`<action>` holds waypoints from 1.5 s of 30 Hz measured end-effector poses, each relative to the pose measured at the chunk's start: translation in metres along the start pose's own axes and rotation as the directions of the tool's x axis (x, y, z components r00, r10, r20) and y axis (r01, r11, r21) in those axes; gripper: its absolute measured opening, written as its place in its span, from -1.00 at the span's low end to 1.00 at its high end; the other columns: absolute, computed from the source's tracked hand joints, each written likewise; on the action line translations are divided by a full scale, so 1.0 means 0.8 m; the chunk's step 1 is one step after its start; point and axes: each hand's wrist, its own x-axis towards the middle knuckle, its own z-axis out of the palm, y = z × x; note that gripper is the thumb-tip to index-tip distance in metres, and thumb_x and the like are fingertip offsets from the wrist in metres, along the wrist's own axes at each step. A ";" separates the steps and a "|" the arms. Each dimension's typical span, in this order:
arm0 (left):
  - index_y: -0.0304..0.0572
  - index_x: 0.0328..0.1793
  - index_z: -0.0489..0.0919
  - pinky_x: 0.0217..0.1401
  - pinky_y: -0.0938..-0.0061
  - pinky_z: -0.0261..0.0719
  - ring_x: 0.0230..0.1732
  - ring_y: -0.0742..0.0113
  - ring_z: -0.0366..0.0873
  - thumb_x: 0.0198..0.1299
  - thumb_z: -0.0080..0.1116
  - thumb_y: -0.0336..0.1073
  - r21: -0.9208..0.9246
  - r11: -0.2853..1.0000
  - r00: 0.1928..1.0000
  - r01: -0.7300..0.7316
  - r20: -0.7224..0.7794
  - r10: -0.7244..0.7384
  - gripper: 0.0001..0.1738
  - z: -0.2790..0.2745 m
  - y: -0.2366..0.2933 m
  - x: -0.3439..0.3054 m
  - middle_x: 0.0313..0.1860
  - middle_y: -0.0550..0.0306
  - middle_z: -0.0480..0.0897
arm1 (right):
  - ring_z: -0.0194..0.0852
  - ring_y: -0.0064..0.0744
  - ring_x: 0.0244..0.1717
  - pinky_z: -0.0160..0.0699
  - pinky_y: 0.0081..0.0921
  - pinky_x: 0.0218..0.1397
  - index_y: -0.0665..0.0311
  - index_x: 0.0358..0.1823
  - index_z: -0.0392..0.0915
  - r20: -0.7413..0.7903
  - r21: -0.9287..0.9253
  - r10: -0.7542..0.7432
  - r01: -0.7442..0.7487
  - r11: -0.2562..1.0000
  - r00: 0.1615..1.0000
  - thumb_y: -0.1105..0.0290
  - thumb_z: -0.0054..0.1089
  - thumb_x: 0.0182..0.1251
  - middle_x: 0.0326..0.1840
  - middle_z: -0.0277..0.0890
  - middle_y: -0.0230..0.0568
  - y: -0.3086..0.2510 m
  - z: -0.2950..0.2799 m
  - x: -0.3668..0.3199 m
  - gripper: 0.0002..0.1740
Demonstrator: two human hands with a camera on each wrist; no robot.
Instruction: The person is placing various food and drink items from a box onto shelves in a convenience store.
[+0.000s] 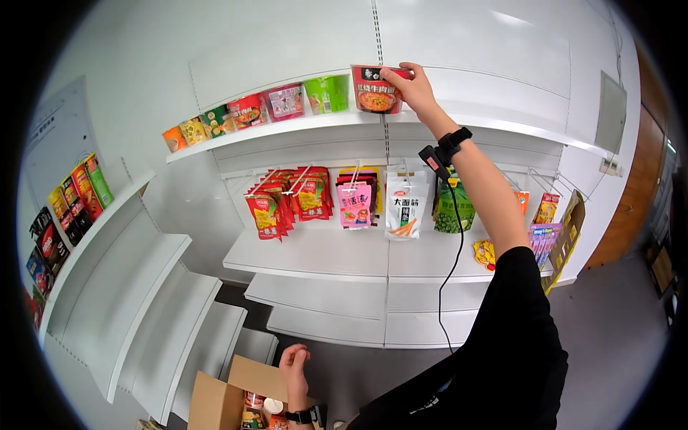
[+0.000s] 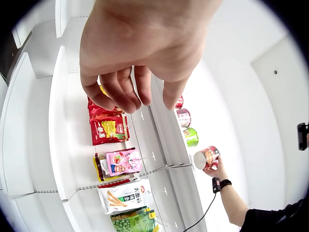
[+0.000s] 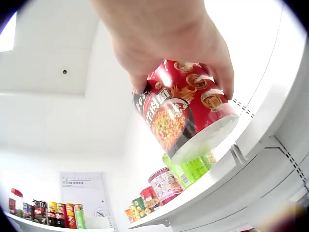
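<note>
My right hand (image 1: 419,92) grips a red instant noodle tub (image 1: 377,92), thumb across its front and fingers round the far side. The tub is close over the top shelf (image 1: 279,130), just right of a green noodle tub (image 1: 328,95). Seen from the right wrist, the red tub (image 3: 169,121) tilts and shows its white base. My left hand (image 1: 294,369) holds nothing; its fingers hang loosely curled near an open cardboard box (image 1: 208,403). Inside the box are several packaged tubs and a white round lid (image 1: 273,405).
Several noodle tubs line the top shelf to the left, including a pink one (image 1: 284,102). Below, snack bags hang on hooks: red packets (image 1: 266,213), a pink bag (image 1: 356,204), a white bag (image 1: 406,204). A cable (image 1: 455,265) trails from my right wrist. Side shelving (image 1: 107,272) curves along the left.
</note>
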 end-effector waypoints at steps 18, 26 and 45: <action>-0.23 -0.13 0.55 -0.20 0.56 0.54 -0.31 0.43 0.53 0.25 0.15 -0.39 0.003 1.000 0.985 -0.023 -0.172 0.023 -0.89 -0.038 -0.017 -0.028 -0.27 0.20 0.57 | 0.58 -0.11 -0.01 0.58 -0.38 0.02 0.49 0.21 0.30 -0.080 -0.243 -0.011 -0.009 0.970 0.997 -0.16 0.42 -0.08 0.03 0.52 0.16 0.064 0.038 0.057 0.00; -0.21 -0.08 0.53 -0.18 0.55 0.51 -0.28 0.43 0.51 0.26 0.16 -0.32 -0.004 0.999 0.989 -0.033 -0.145 0.032 -0.83 -0.034 -0.015 -0.036 -0.26 0.19 0.56 | 0.58 -0.10 0.00 0.58 -0.37 0.03 0.50 0.21 0.32 -0.088 -0.258 -0.001 -0.022 0.966 0.996 -0.14 0.42 -0.09 0.02 0.52 0.17 0.064 0.042 0.062 -0.02; -0.25 -0.06 0.54 -0.16 0.58 0.42 -0.28 0.48 0.41 0.29 0.16 -0.27 0.006 0.999 0.984 0.041 -0.171 -0.040 -0.78 -0.036 -0.002 -0.063 -0.31 0.23 0.50 | 0.43 0.01 0.19 0.42 -0.31 0.21 0.60 0.27 0.22 -0.232 -0.242 -0.067 0.010 0.970 0.970 -0.15 0.38 -0.05 0.14 0.41 0.31 0.074 0.044 0.057 0.07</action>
